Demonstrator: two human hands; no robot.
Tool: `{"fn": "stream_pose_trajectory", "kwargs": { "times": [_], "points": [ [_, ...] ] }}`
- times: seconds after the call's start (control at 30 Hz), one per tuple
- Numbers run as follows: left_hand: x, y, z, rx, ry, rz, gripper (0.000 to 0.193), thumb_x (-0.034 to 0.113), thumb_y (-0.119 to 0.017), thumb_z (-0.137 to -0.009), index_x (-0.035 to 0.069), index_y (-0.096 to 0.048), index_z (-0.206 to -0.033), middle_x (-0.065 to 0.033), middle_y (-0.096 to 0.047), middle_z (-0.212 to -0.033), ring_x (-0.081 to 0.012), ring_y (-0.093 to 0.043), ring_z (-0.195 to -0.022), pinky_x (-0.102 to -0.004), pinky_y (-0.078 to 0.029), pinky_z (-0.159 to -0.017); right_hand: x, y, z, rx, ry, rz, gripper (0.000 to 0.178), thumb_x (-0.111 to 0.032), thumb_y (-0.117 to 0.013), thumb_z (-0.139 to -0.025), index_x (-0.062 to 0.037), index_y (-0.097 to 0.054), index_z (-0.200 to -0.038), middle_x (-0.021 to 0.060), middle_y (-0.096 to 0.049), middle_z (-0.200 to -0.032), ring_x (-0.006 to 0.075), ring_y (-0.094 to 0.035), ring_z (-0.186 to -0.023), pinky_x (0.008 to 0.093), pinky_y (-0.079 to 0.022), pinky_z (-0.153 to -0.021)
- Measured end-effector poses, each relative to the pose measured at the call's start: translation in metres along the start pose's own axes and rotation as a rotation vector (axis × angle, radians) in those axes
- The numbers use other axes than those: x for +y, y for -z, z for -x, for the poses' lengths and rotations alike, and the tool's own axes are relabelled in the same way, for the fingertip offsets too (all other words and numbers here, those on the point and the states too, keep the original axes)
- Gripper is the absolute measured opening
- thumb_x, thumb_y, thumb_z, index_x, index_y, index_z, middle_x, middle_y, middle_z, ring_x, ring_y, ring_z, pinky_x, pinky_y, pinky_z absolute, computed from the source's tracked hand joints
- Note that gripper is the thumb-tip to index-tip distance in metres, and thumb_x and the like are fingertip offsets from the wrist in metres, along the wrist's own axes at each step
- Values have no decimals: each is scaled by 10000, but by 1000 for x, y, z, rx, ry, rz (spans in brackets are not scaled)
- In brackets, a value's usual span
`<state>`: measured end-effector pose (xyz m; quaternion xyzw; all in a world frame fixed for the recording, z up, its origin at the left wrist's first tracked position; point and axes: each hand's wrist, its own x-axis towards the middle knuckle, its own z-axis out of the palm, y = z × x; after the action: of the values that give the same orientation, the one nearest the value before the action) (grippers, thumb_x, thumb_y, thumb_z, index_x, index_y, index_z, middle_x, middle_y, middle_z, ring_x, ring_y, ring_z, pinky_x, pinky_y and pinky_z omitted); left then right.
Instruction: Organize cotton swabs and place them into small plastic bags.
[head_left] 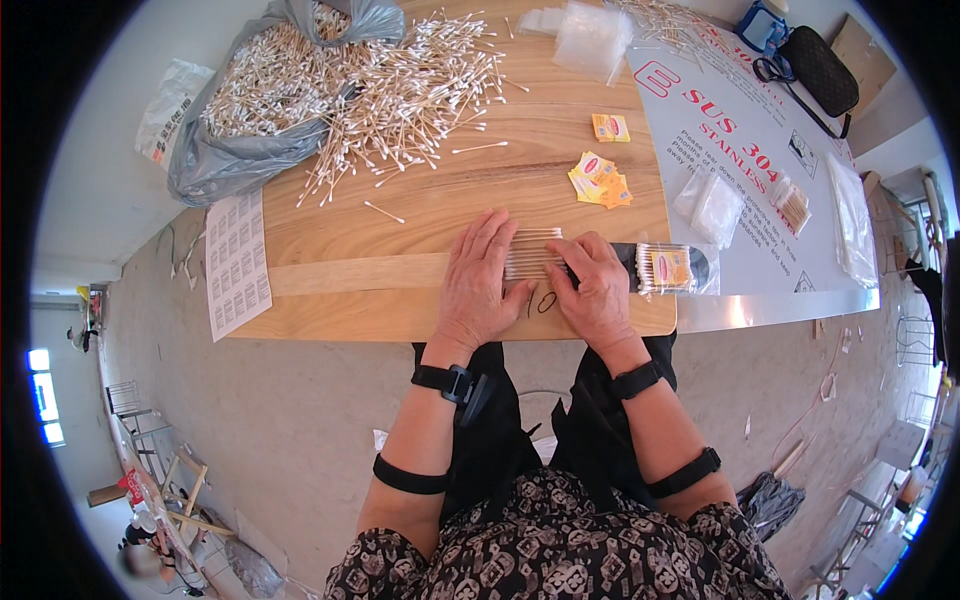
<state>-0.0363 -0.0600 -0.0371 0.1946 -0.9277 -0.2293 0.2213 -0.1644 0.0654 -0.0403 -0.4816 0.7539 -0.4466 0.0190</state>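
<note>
A row of cotton swabs (532,255) lies side by side on the wooden table, between my two hands. My left hand (482,280) rests flat along the row's left end, fingers straight and thumb stretched toward the swabs' near side. At the right end, my right hand (594,285) is bent over a dark flat strip (624,254), its fingertips by the swabs. The palm hides part of the strip. Just right of that hand, a clear packet (664,268) of swabs with a yellow-orange card sits over the strip.
A grey plastic bag (190,165) and a loose heap of swabs (410,95) fill the far left. A printed sheet (238,262) overhangs the left edge. Orange cards (600,182), clear bags (592,40) and a metal sheet (690,110) with another filled packet (790,205) lie to the right.
</note>
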Motion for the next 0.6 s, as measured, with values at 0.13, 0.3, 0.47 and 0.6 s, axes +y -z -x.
{"fn": "stream_pose_trajectory", "kwargs": {
  "times": [0.13, 0.3, 0.47, 0.6],
  "points": [
    [1, 0, 0, -8, 10, 0, 728, 194, -782, -686, 20, -497, -1333, -156, -472, -1414, -362, -395, -1350, -448, -312, -1127, 0, 0, 0, -2, 0, -7, 221, -74, -687, -772, -75, -655, -991, 108, -535, -829, 318, -570, -788, 414, -477, -684],
    [1, 0, 0, -4, 9, -3, 729, 185, -782, -685, 18, -496, -1334, -154, -470, -1416, -362, -394, -1350, -448, -314, -1126, 0, 0, 0, 2, 7, -4, 222, -76, -686, -773, -75, -652, -993, 110, -534, -828, 319, -571, -789, 418, -476, -682],
    [0, 0, 1, -1, 4, 0, 725, 192, -780, -688, 18, -497, -1333, -155, -471, -1416, -364, -396, -1348, -448, -315, -1125, -1, 0, -1, -10, -14, 13, 309, -98, -705, -771, -68, -643, -1073, 111, -531, -827, 318, -571, -791, 420, -475, -678],
    [0, 0, 0, -3, 4, -3, 725, 205, -779, -690, 18, -498, -1331, -157, -473, -1413, -366, -398, -1347, -447, -318, -1122, -3, -1, -2, -18, 3, 74, 343, -126, -719, -772, -67, -639, -1100, 111, -533, -828, 317, -572, -793, 419, -476, -678]
  ]
}}
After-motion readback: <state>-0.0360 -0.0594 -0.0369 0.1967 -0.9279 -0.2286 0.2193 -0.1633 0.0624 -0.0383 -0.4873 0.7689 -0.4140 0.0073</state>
